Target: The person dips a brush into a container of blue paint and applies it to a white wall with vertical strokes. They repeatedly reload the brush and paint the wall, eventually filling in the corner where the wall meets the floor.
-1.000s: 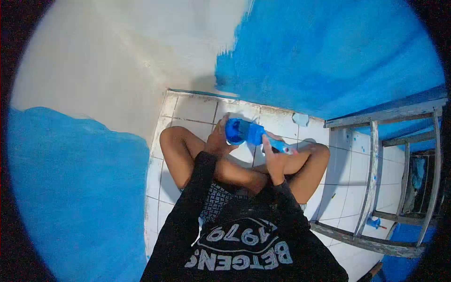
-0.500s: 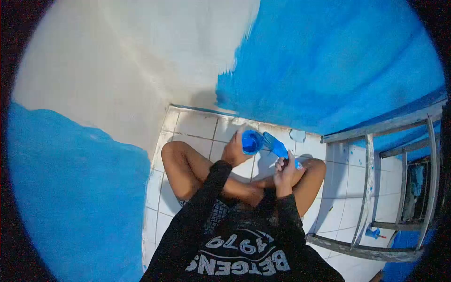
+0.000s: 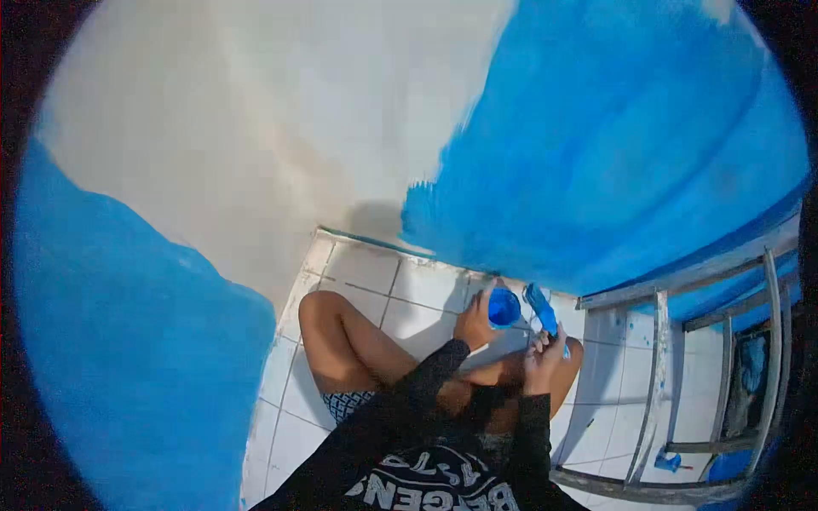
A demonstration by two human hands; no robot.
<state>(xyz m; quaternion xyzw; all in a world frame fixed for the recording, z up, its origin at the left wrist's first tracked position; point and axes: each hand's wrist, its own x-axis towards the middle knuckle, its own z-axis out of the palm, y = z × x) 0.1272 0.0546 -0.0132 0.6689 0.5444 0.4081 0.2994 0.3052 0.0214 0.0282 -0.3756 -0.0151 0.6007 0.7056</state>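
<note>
My left hand (image 3: 474, 320) is wrapped round a small round cup of blue paint (image 3: 504, 308), its open top facing up toward me. In my right hand (image 3: 544, 356) is a paintbrush (image 3: 543, 313) covered in blue paint, bristles pointing away from me toward the wall. The brush stands just right of the cup, with a small gap between them. Blue paint also marks my right hand. Both hands are low over the white tiled floor (image 3: 422, 317), between my crossed legs and the wall.
Ahead, the wall is part bare off-white (image 3: 341, 111) and part blue (image 3: 613, 170). Another blue patch (image 3: 162, 341) covers the left wall. A wooden ladder (image 3: 659, 375) lies at the right, with a small blue object (image 3: 669, 462) near its far rung.
Both hands have moved to the right with the cup and the brush. The brush has turned more upright. My view has shifted, so more of the upper wall shows.
</note>
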